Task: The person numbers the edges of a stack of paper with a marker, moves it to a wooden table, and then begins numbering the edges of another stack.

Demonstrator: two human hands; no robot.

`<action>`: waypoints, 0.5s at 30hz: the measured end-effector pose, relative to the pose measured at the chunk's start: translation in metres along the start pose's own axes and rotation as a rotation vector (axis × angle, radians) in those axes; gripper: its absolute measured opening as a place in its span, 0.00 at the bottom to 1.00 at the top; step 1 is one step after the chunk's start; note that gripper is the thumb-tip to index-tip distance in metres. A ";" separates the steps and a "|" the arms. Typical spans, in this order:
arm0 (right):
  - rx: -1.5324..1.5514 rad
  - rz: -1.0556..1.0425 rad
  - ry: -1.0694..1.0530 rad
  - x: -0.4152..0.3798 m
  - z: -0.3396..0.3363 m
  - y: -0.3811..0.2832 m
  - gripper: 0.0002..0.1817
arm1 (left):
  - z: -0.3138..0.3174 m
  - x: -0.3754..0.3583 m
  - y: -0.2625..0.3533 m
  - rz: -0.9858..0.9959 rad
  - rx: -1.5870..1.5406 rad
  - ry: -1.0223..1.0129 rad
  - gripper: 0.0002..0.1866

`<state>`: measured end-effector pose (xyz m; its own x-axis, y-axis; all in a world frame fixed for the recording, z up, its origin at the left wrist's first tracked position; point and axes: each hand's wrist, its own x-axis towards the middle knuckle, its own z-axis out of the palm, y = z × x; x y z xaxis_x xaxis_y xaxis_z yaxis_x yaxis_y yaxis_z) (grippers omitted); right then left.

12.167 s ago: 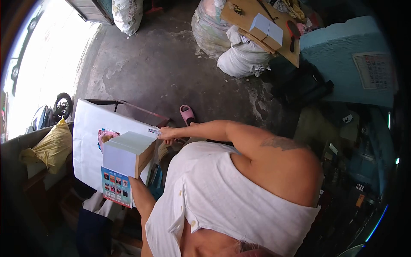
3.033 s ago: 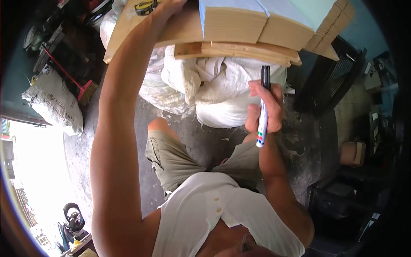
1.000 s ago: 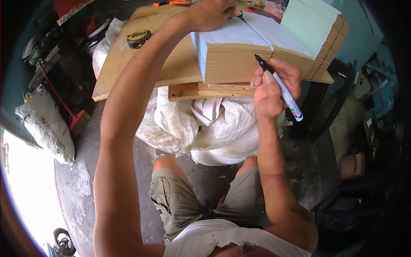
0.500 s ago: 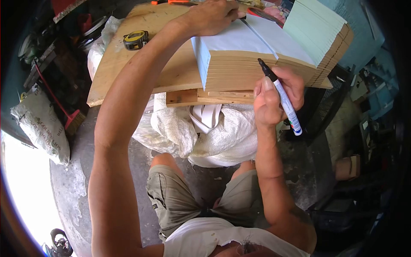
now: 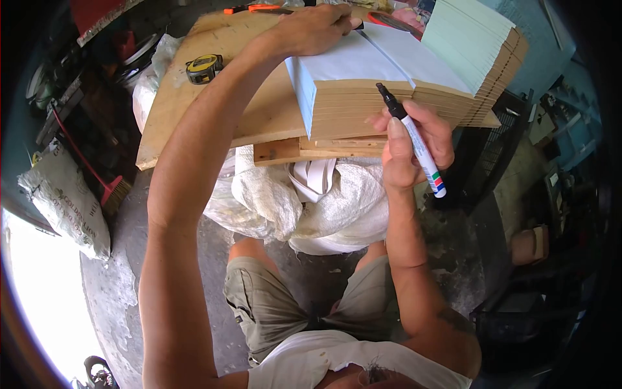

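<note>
My right hand (image 5: 418, 139) grips a white marker (image 5: 420, 152) with a black neck, held at a slant with its black end up. That end overlaps the brown front edges of a stack of pads (image 5: 353, 104) with white and pale blue faces. My left hand (image 5: 317, 29) lies at the back left of the stack's white top, fingers curled. A small black cap-like piece (image 5: 357, 24) shows at its fingertips. Right beside it stands another stack with pale green sheets (image 5: 463, 42), leaning at the right.
The stacks rest on a wooden board (image 5: 259, 117), with a yellow and black tape measure (image 5: 204, 69) and orange-handled scissors (image 5: 256, 9) on it. White woven sacks (image 5: 343, 201) bulge underneath. A red broom (image 5: 113, 188) and a printed sack (image 5: 68, 201) stand at the left.
My right hand has shifted slightly left with the marker, and turned it a little so its coloured end bands show. The left hand stays at the back of the stack; the whole view shifts slightly.
</note>
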<state>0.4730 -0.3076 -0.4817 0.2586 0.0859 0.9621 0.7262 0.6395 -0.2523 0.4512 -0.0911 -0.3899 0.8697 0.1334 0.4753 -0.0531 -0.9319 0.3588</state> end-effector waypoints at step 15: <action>-0.161 -0.141 -0.181 0.004 -0.006 -0.001 0.16 | 0.002 -0.001 -0.004 0.047 0.005 0.037 0.22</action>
<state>0.4772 -0.3130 -0.4778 0.0400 0.1487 0.9881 0.8426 0.5264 -0.1134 0.4518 -0.0882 -0.3932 0.8477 0.1013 0.5207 -0.0911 -0.9392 0.3310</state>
